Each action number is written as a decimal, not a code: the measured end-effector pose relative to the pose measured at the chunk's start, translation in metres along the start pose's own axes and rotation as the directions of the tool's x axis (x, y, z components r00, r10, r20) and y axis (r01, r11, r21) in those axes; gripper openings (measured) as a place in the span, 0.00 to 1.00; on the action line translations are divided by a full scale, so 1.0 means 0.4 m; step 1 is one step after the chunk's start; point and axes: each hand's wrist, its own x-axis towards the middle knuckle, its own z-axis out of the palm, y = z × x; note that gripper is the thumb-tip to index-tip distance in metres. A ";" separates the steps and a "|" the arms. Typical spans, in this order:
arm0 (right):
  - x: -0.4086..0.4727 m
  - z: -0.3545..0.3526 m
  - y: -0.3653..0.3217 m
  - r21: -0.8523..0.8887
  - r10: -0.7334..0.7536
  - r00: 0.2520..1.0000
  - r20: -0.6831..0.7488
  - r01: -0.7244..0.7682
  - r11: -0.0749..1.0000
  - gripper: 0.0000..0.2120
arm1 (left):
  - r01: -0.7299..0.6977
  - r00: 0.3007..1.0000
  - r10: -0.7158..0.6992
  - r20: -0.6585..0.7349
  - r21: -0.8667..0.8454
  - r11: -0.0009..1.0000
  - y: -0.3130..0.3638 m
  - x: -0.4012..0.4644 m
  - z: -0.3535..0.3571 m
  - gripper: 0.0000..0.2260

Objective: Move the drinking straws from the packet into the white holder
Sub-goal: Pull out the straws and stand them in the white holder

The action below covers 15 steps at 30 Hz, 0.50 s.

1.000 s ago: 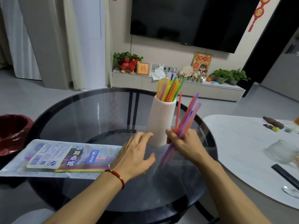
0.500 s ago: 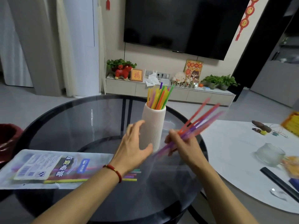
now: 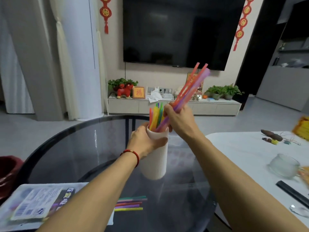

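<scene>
The white ribbed holder point(image 3: 155, 163) stands on the round glass table point(image 3: 66, 148), with several coloured straws point(image 3: 156, 117) upright in it. My left hand point(image 3: 145, 142) is wrapped around the holder's upper part. My right hand point(image 3: 178, 120) grips a bunch of red and purple straws point(image 3: 192, 87), tilted up to the right, their lower ends inside the holder's mouth. The straw packet point(image 3: 38, 205) lies flat at the lower left, partly under my left forearm. Several straws point(image 3: 130, 203) stick out of its open end.
A white table point(image 3: 250, 158) stands to the right with a glass mug point(image 3: 284, 165), a dark flat bar point(image 3: 292, 192) and small items. A dark red bin point(image 3: 8, 173) sits at the left edge, beside the glass table.
My left hand moved from the tabletop onto the holder and closed around it. My right hand lifted the straw bunch up and over, bringing its lower ends into the holder's mouth. The camera view tilted up.
</scene>
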 end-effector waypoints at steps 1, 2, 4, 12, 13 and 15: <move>0.003 0.010 -0.002 -0.090 -0.032 0.999 0.040 0.036 0.995 0.16 | 0.003 1.000 -0.003 0.004 0.007 1.000 0.003 0.000 0.001 0.26; 0.002 0.019 -0.003 -0.180 -0.059 0.995 0.080 0.073 0.981 0.16 | 0.009 1.000 -0.009 0.005 0.022 1.000 0.006 -0.002 0.002 0.25; -0.003 0.036 -0.003 -0.283 -0.083 0.990 0.110 0.111 0.953 0.12 | 0.019 1.000 -0.019 0.000 0.046 0.999 0.009 -0.005 0.003 0.24; -0.007 0.018 -0.025 -0.166 -0.164 0.984 -0.065 0.152 0.974 0.26 | 0.017 1.000 -0.017 -0.009 0.059 0.998 0.014 -0.010 0.004 0.25; -0.008 0.014 -0.033 -0.145 -0.172 0.982 -0.076 0.159 0.977 0.30 | 0.012 1.000 -0.011 -0.010 0.064 0.998 0.011 -0.011 0.005 0.26; -0.011 0.004 -0.048 -0.107 -0.205 0.972 -0.116 0.193 0.975 0.39 | -0.002 1.000 0.003 -0.012 0.084 0.996 0.006 -0.011 0.006 0.30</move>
